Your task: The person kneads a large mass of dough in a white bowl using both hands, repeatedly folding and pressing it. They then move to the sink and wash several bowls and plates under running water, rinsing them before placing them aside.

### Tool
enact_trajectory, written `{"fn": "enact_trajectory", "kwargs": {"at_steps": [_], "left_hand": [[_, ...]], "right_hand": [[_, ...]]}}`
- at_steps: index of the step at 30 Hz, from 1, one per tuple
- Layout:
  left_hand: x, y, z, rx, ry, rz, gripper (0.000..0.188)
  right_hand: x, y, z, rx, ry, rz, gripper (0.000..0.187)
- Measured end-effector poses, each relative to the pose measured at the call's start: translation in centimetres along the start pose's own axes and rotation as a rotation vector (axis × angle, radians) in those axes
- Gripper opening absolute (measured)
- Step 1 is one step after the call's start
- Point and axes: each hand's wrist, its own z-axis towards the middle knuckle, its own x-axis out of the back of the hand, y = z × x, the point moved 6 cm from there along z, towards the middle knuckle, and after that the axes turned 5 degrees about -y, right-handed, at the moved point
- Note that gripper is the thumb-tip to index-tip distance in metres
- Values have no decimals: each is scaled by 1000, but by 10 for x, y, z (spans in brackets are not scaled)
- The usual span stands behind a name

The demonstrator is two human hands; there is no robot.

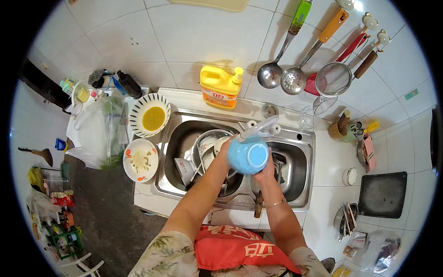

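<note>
A light blue bowl [243,156] is tilted bottom up over the double sink [310,159], just below the faucet spout [259,128]. My left hand [224,156] grips its left side; most of those fingers are hidden by the bowl. At its lower right, my right hand [265,173] is closed around the edge. Whether water is running cannot be made out. Beneath my left arm, the left basin holds a metal pot [201,140] and a white bowl [185,170] among stacked dishes. A wooden handle [258,206] sticks out over the right basin's front rim.
Left of the sink are a striped bowl of yellow liquid [136,109] and a flowered plate with scraps [140,174]. A yellow detergent jug [220,87] stands behind the sink. Ladles [270,75] and strainers [333,79] hang on the wall. A dark board [382,195] lies right.
</note>
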Motion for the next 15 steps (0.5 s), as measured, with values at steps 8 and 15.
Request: {"fn": "enact_trajectory", "kwargs": {"at_steps": [8, 15], "left_hand": [[-10, 21, -45, -780, 679, 919, 42], [31, 48, -19, -242, 415, 604, 41]], "right_hand": [[5, -1, 17, 173, 113, -94, 52], [4, 17, 15, 66, 8, 15, 51]]}}
